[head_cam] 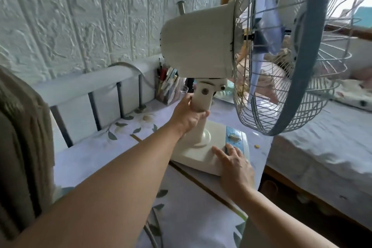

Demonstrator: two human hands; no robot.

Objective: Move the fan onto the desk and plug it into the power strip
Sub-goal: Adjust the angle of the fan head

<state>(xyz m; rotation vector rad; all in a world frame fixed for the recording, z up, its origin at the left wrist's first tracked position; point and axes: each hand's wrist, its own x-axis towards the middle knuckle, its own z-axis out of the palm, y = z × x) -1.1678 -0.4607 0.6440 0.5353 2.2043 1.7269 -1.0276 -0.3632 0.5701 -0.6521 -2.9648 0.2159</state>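
Observation:
A cream table fan (pixel 198 46) with blue blades and a wire cage stands upright on the desk (pixel 96 159), which is covered by a pale floral cloth. The cage faces right, toward the bed. My left hand (pixel 189 113) is wrapped around the fan's neck just below the tilt joint. My right hand (pixel 234 162) lies flat on the front right corner of the fan's base, fingers spread beside the blue control panel (pixel 234 137). No power strip or plug is in view.
A clear pen holder (pixel 168 88) full of pens stands at the back of the desk by a white rail (pixel 84 84). A bed with light sheets (pixel 322 147) runs along the right. A textured white wall is behind. Grey-brown cloth (pixel 18 147) hangs at left.

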